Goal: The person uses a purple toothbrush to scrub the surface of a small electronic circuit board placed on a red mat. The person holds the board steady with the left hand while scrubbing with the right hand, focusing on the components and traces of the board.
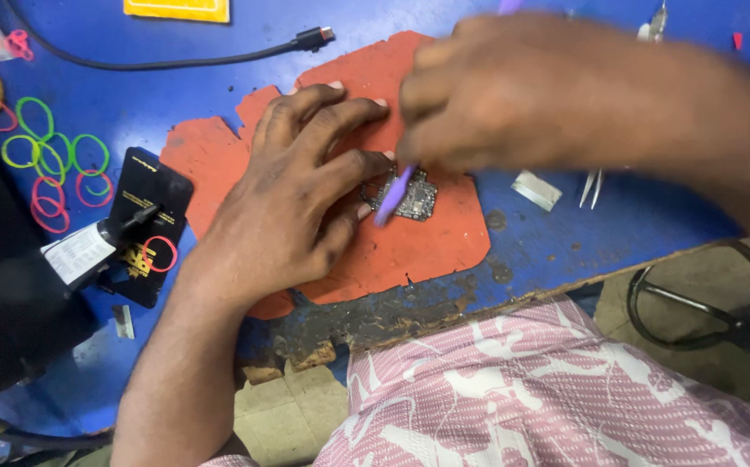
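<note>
Pinning the small circuit board [411, 195] against the orange mat [427, 242], my left hand [306, 190] lies flat with fingers spread, the thumb and lowest finger touching the board's left edge. My right hand [530, 95] comes in from the far right, fingers curled shut around a purple tool [392, 195] whose long axis slants down and left, its tip resting on the board between both hands. My left hand is the nearer one. Farther out on the blue counter [565, 242] lie tweezers [592, 186], a black cable [176, 60] and coloured rubber bands [55, 160].
</note>
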